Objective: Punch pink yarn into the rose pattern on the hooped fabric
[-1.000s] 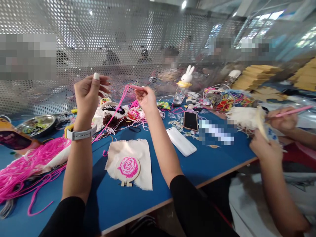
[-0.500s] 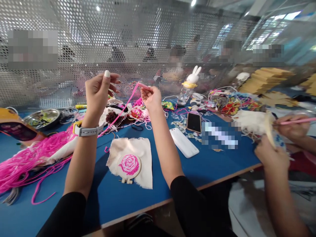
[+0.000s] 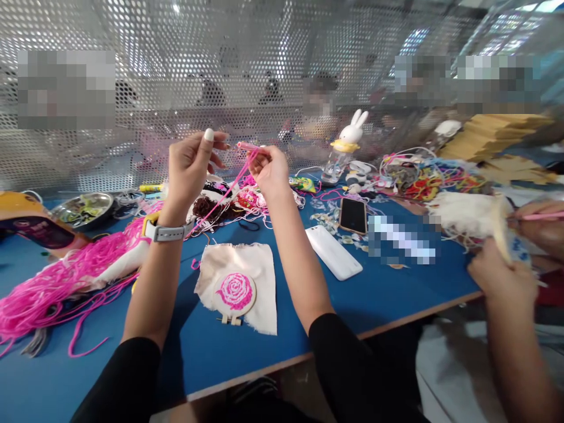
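Observation:
Raised over the table, my right hand (image 3: 271,170) pinches a pink punch needle (image 3: 247,145) whose hollow end points left. Pink yarn (image 3: 229,189) hangs from beside the tool and slants down behind my left wrist. My left hand (image 3: 189,167) is level with it, a short gap away, its thumb pressed toward the index finger and the other fingers bent. Anything thin in that pinch is too small to make out. Below, between my forearms, a cream cloth (image 3: 263,276) lies flat with a small round embroidery hoop (image 3: 217,294) around a pink and white rose (image 3: 236,290).
A pink yarn heap (image 3: 83,264) and a metal dish (image 3: 106,205) lie left. To the right are a white phone (image 3: 333,252), a dark phone (image 3: 353,215), a rabbit-topped bottle (image 3: 337,164) and tangled yarns (image 3: 418,176). A co-worker's hands (image 3: 502,276) hold another hoop at far right.
The punch needle has turned, so its hollow end now points left toward my left hand. My left hand is slightly nearer to it. The whole view has shifted a little.

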The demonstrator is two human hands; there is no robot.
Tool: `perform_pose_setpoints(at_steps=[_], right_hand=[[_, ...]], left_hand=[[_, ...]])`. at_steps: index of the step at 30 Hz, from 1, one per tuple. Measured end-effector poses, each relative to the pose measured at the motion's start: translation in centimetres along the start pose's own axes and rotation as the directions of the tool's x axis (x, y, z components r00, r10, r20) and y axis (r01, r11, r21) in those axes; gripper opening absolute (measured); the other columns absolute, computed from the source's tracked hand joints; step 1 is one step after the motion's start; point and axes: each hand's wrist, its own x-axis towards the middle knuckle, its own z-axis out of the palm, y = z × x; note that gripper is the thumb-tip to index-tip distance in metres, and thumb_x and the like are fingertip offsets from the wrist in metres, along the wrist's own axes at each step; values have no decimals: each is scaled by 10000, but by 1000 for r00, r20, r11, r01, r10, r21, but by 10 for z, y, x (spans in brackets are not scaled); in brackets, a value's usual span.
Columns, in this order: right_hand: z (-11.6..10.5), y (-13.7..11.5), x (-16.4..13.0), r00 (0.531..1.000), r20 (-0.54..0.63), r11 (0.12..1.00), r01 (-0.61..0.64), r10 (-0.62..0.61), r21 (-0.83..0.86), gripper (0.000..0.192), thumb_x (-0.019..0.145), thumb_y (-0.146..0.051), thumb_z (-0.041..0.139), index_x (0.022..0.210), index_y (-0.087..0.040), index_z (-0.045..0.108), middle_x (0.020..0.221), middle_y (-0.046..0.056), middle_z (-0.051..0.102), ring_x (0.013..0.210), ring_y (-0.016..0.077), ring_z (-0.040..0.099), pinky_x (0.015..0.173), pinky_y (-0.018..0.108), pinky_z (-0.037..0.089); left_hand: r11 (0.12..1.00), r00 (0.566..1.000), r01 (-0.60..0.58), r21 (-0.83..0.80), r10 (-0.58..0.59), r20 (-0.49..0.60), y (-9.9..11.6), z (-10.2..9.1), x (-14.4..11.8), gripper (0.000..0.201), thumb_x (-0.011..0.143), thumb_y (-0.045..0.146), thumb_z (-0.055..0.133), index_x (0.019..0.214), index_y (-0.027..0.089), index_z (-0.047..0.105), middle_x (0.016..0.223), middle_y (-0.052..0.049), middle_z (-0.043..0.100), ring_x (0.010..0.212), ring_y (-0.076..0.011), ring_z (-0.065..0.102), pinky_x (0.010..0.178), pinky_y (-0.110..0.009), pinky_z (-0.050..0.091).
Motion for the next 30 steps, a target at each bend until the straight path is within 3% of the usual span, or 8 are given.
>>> perform_pose_setpoints(at_steps=[7,16,24,30], right_hand=[[-8,-13,0,992,-54,986,-109,117,124,157,801,-224,473,685,-182,570,662,-4,649,713,98,639,697,231,501],[-14,-21,1,993,-69,988,-82,92,128,178,809,-206,455,664,-174,552,628,-11,625,632,78,596,641,208,476],[-7,-19,-7,996,-50,990,-62,69,129,160,804,-219,477,675,-178,563,641,-16,638,635,80,618,648,203,484],[-12,-21,-1,995,-77,993,-60,68,104,185,816,-221,452,679,-175,567,654,-8,639,695,85,641,658,211,485]], left_hand=[[998,992,-49,-36,44,-118,5,-8,-1,327,927,529,559,863,279,759,737,2,724,436,-61,552,350,-284,292],[1000,995,-3,-4,2,-99,16,-10,-7,318,931,509,548,864,279,757,768,-28,731,475,-94,594,367,-284,347],[997,996,-71,-22,70,-55,-2,-3,-4,336,936,525,543,868,270,751,711,7,727,439,-55,556,349,-266,294],[997,994,-62,-41,58,-97,5,-10,-3,325,945,482,551,872,245,760,732,9,730,444,-40,561,350,-272,307]])
